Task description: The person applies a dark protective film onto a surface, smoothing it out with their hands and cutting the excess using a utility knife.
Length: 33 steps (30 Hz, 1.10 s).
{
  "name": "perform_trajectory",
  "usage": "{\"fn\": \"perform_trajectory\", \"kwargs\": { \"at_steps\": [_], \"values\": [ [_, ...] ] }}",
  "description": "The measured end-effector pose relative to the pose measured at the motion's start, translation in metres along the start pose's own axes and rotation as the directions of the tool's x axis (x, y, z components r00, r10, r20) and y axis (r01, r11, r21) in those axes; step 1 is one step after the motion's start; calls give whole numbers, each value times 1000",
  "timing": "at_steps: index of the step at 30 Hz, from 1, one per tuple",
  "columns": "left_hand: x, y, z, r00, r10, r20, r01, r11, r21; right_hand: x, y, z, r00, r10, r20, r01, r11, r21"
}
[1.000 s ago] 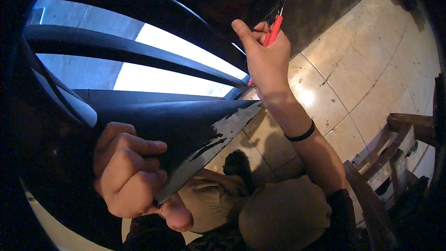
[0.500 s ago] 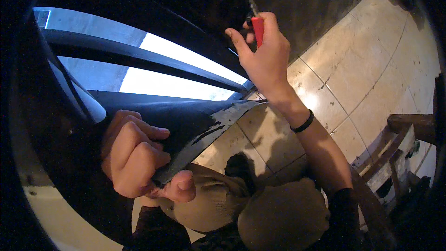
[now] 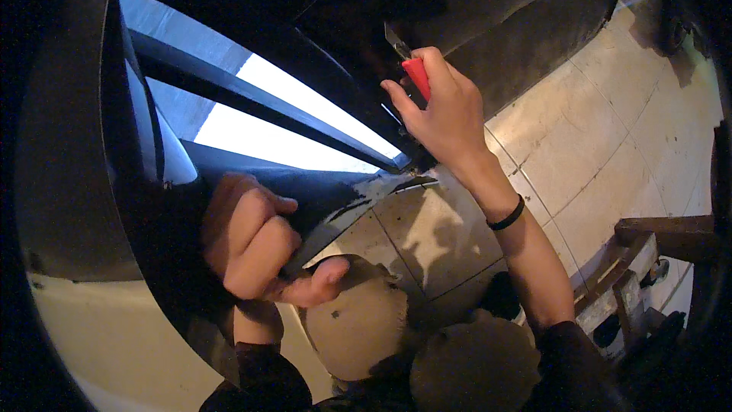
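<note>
Red plastic marks the handle of a knife-like cutter (image 3: 415,76) in the upper middle of the head view, gripped by the right hand (image 3: 446,111) with its metal blade pointing up-left against a dark frame (image 3: 305,38); a black band (image 3: 506,215) circles that wrist. At lower left the left hand (image 3: 255,240) is clenched around the edge of a dark panel (image 3: 320,191), thumb pressed beneath the panel's pale, chipped rim. Pale floor tiles (image 3: 602,130) fill the right side, with a wooden frame (image 3: 648,240) at right and tan-trousered knees (image 3: 366,328) at the bottom.
</note>
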<state>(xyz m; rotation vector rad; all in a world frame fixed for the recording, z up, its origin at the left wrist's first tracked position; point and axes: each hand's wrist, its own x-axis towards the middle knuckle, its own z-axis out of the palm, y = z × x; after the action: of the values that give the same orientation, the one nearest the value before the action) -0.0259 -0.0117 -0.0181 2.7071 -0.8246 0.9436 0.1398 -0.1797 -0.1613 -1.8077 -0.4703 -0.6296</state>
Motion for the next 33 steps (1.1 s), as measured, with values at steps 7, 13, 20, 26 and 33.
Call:
{"fn": "perform_trajectory", "kwargs": {
  "at_steps": [7, 13, 20, 26, 33],
  "values": [
    [-5, -4, -12, 999, 43, 5, -42, 994, -99, -9, -17, -26, 997, 5, 77, -9, 999, 46],
    [-3, -10, -15, 987, 162, 18, -157, 973, -170, -19, -21, -33, 995, -72, 64, 69, 997, 47],
    [15, 0, 7, 997, 27, 70, -36, 991, 131, -23, -31, -60, 964, 266, 13, -256, 910, 328],
    [31, -11, 31, 997, -56, 58, 31, 931, 363, -2, -29, -37, 977, 190, -100, -152, 942, 300],
    [44, -12, 48, 953, -224, 206, 35, 754, 656, 9, -32, -9, 969, 202, -142, -151, 940, 305]
  ]
}}
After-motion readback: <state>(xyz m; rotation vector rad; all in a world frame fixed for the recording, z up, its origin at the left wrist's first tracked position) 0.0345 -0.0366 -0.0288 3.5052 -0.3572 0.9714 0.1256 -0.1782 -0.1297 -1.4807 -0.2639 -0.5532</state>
